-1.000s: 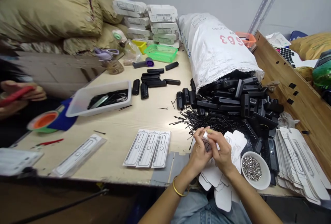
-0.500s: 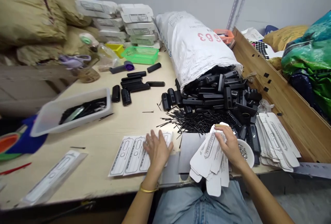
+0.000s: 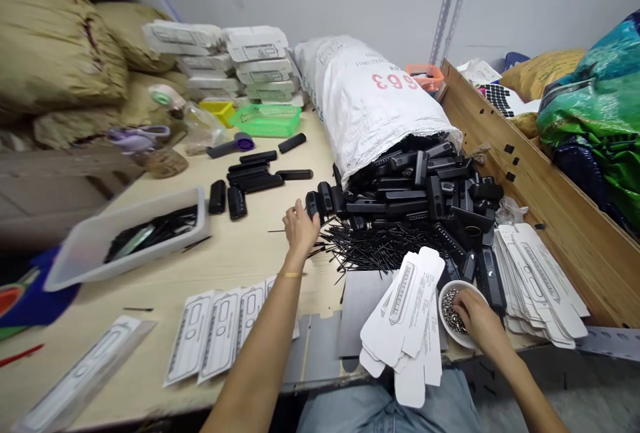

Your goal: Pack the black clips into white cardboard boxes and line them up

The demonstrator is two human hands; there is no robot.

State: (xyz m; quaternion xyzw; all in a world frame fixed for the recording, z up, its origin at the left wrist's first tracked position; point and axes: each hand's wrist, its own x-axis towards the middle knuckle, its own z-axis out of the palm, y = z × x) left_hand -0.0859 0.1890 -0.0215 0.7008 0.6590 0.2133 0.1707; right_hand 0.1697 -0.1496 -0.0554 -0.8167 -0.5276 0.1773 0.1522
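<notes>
My left hand is stretched out to the left end of the heap of black plastic cases. Its fingers curl at a black case beside the spread of thin black pins. My right hand dips into a small white bowl of tiny metal pieces, fingers bent down inside it. A fan of white card sleeves lies over the table edge between my arms. Packed white cards lie in a row under my left forearm.
A white woven sack spills the black cases. A white tray with black pins sits at the left. More white card sleeves are stacked at the right by a wooden side board. Green basket and stacked white packs stand at the back.
My left hand left the row of cards and reached forward to the black cases. My right hand left the card sleeves and went into the bowl.
</notes>
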